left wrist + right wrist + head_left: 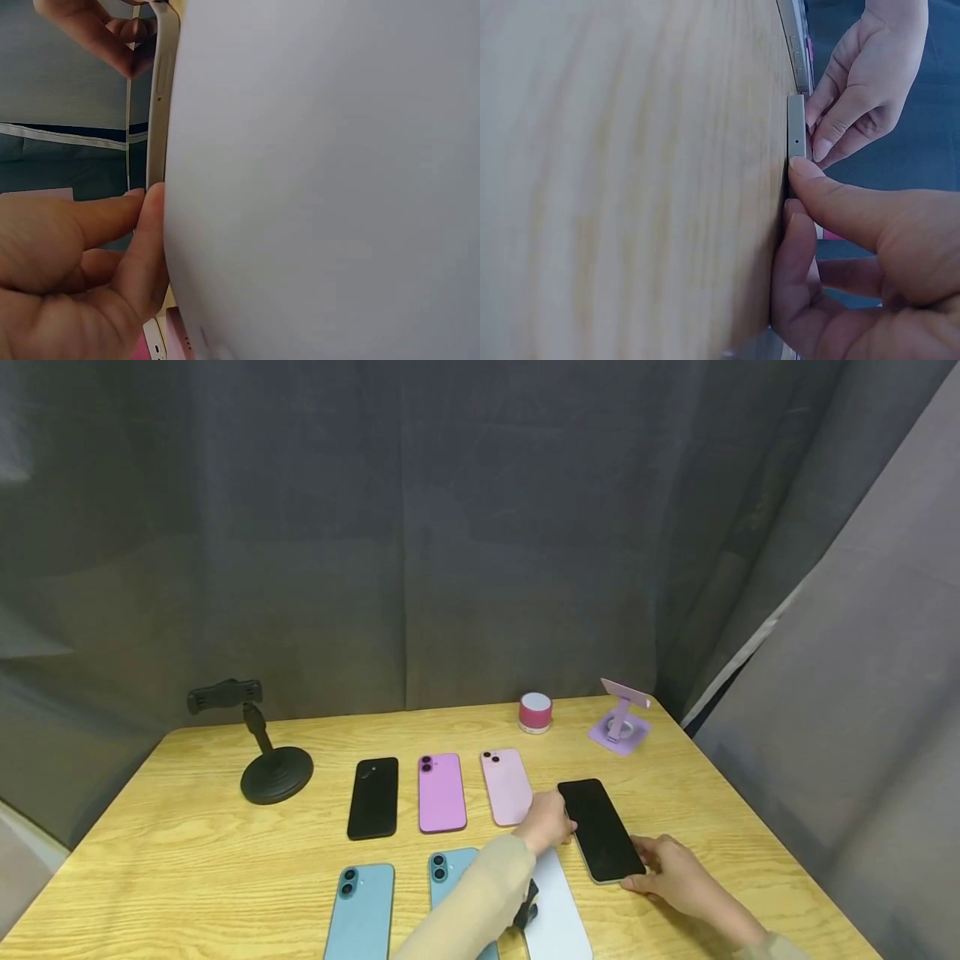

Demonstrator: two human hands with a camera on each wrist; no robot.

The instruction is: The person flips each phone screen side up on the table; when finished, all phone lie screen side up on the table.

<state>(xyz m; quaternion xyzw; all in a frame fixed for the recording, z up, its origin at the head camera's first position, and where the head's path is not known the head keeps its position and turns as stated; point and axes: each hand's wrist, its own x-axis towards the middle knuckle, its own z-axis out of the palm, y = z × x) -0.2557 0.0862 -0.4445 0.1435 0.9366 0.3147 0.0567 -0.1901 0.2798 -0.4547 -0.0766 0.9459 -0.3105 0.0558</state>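
In the head view, a smartphone (pixel 598 831) with a black screen lies face up and slanted at the right of the table. My left hand (pixel 546 820) reaches over a white phone (pixel 557 906) and grips the left long edge of the black-screened one. At its lower right corner, my right hand (pixel 673 874) holds on with thumb and fingers. The left wrist view shows thumb and finger pinching the phone's pale side frame (pixel 159 97). Seen from the right wrist, a thumb (pixel 847 206) presses the frame's corner, with fingers curled below it.
Behind lie a black phone (pixel 373 797), a magenta phone (pixel 442 792) and a pink phone (pixel 506 785). Two blue phones (pixel 360 910) sit nearer, one partly under my left sleeve. A black phone stand (pixel 276 774), a small pink speaker (pixel 536 714) and a lilac stand (pixel 621 731) stand farther back.
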